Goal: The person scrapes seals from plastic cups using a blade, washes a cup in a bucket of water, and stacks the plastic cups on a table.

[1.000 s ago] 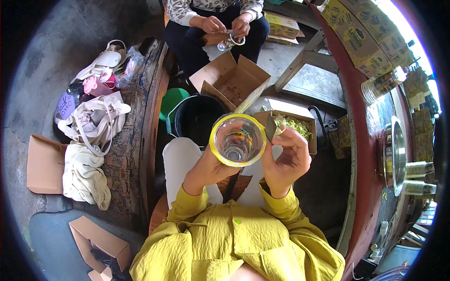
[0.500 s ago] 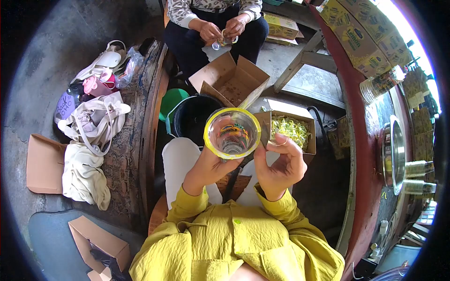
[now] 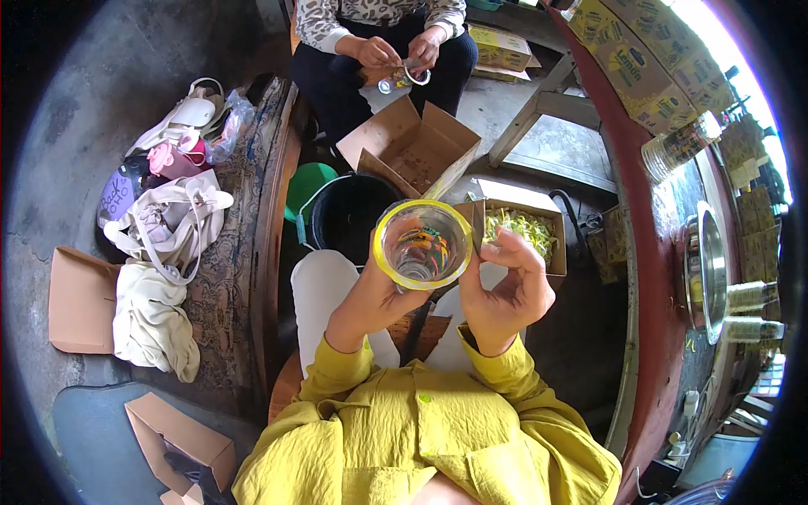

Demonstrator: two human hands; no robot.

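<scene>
A clear cup (image 3: 421, 245) with a yellow rim and coloured print is held in my left hand (image 3: 374, 303), its open mouth facing up toward me. My right hand (image 3: 509, 295) is beside the rim, thumb and fingers pinched on a thin, dark flat blade (image 3: 478, 225) whose edge is close to the cup's right side. Behind that hand, a carton (image 3: 555, 268) holds yellow-green strips (image 3: 526, 227). A black bucket (image 3: 349, 210) stands just beyond the cup.
Opposite sits a co-worker (image 3: 383, 50) holding another cup. An open cardboard box (image 3: 421, 151) and a green basin (image 3: 310, 187) lie between us. Bags (image 3: 172, 210) rest at left. At right, a bench holds stacked cups (image 3: 677, 150) and a metal basin (image 3: 711, 273).
The cup has tilted and turned in my left hand, shifting slightly. My right hand moved from higher up down beside the rim. The co-worker's hands and cup shifted too.
</scene>
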